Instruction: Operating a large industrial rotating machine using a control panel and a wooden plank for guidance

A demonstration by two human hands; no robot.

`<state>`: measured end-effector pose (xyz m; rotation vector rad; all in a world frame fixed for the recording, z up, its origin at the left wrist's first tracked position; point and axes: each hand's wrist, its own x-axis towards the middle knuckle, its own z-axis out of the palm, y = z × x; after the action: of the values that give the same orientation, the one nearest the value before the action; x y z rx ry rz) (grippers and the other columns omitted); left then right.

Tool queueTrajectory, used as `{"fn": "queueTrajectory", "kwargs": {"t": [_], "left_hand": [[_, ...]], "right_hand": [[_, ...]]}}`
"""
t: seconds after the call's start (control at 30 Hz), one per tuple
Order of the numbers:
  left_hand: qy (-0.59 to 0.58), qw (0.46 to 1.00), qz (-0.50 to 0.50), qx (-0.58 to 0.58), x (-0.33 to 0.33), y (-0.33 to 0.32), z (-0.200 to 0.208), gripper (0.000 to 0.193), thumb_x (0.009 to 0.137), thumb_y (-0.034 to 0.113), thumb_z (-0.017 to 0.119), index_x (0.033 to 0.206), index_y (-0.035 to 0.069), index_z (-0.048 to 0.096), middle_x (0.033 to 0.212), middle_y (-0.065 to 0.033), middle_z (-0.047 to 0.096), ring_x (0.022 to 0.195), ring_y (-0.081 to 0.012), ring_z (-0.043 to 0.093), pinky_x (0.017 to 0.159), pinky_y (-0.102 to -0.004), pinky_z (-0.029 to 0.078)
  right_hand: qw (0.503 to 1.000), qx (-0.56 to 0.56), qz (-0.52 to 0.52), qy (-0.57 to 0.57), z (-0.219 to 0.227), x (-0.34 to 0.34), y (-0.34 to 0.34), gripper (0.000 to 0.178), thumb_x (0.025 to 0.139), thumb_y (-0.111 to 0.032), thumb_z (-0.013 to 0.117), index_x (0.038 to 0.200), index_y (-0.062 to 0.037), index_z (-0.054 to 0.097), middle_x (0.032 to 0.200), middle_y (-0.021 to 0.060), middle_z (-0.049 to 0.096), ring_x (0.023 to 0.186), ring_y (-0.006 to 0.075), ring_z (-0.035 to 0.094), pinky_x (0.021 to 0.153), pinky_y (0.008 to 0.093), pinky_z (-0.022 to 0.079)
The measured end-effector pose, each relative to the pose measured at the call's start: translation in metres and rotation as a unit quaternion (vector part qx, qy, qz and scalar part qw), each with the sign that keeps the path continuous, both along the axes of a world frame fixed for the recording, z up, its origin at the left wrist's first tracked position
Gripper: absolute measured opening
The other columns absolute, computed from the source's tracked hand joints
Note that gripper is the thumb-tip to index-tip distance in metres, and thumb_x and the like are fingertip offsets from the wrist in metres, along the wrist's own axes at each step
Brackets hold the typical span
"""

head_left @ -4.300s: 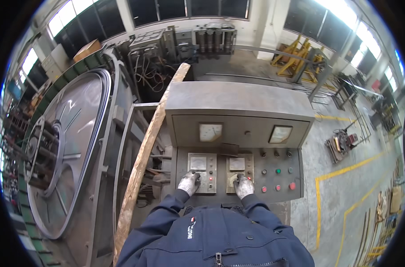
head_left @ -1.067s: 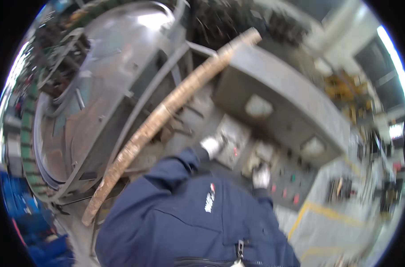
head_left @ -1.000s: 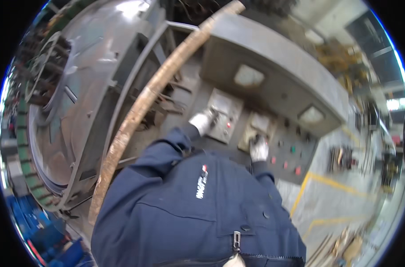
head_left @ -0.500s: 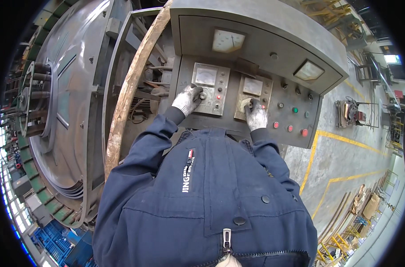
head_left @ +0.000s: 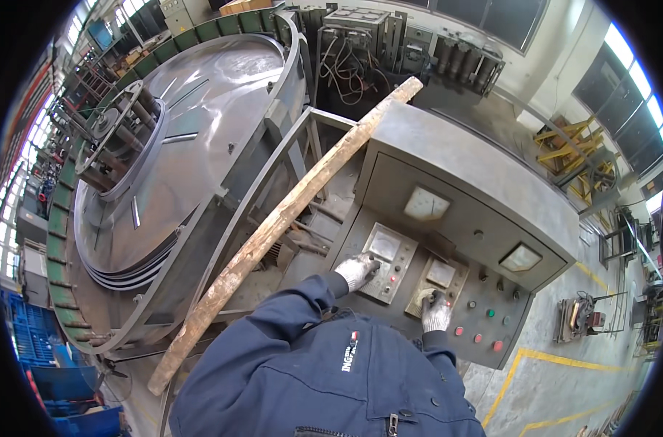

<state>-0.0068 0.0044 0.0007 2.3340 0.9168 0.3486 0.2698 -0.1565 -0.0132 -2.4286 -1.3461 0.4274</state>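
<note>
Both closed: left hand (head_left: 357,270), right hand (head_left: 436,315) gripping control panel (head_left: 484,342) knobs.

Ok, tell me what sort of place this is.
Most likely a factory floor or heavy-machinery workshop: a grey control cabinet with dial gauges and coloured push buttons, a big round steel machine, and yellow lines painted on the concrete floor.

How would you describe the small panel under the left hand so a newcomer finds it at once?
Start at the grey control cabinet. On its sloped front sit two pale inset panels; the left hand rests on the left panel. Unlike the right panel, it shows a lit red lamp.
</note>
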Motion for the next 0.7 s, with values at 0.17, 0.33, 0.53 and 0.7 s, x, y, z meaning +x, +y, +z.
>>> {"fn": "queueTrajectory", "kwargs": {"t": [0.17, 0.33, 0.53, 0.7], "left_hand": [[0.006, 1.0, 0.005, 0.0, 0.001, 0.001, -0.001, 0.023, 0.089, 0.014, 0.068, 0.111, 0.008, 0.067, 0.109, -0.0174, 0.063, 0.101, -0.0392, 0.065, 0.088, -0.0483, 0.054], [0.005, 1.0, 0.004, 0.007, 0.001, 0.001, -0.003, 0.021, 0.089, 0.016, 0.067, 0.109, 0.009, 0.068, 0.109, -0.0173, 0.064, 0.099, -0.0395, 0.066, 0.087, -0.0484, 0.054], [0.009, 1.0, 0.015, 0.0, 0.002, -0.001, 0.001, 0.019, 0.09, 0.016, 0.067, 0.107, 0.009, 0.069, 0.109, -0.0176, 0.064, 0.098, -0.0399, 0.067, 0.087, -0.0492, 0.054], [0.017, 1.0, 0.011, 0.006, 0.002, 0.001, 0.0, 0.021, 0.09, 0.018, 0.067, 0.108, 0.009, 0.069, 0.109, -0.0178, 0.064, 0.098, -0.0397, 0.067, 0.086, -0.0496, 0.055]], "right_hand": [[1.0, -0.002, 0.005, -0.005, -0.006, 0.003, 0.0, 0.037, 0.093, -0.028, 0.069, 0.123, -0.0081, 0.065, 0.115, 0.0182, 0.073, 0.104, 0.0377, 0.07, 0.092, 0.0469, 0.056], [1.0, -0.02, -0.001, -0.006, -0.003, 0.002, 0.0, 0.039, 0.092, -0.028, 0.071, 0.124, -0.0062, 0.064, 0.115, 0.0186, 0.073, 0.106, 0.0366, 0.07, 0.093, 0.0466, 0.055], [1.0, 0.006, -0.002, -0.006, -0.002, 0.001, -0.003, 0.041, 0.089, -0.028, 0.074, 0.122, -0.0057, 0.067, 0.112, 0.0207, 0.074, 0.104, 0.0396, 0.07, 0.092, 0.0488, 0.056], [1.0, 0.003, -0.002, 0.01, 0.005, -0.001, 0.0, 0.038, 0.092, -0.027, 0.071, 0.121, -0.0043, 0.066, 0.112, 0.0195, 0.074, 0.104, 0.037, 0.071, 0.092, 0.0462, 0.056]]}}
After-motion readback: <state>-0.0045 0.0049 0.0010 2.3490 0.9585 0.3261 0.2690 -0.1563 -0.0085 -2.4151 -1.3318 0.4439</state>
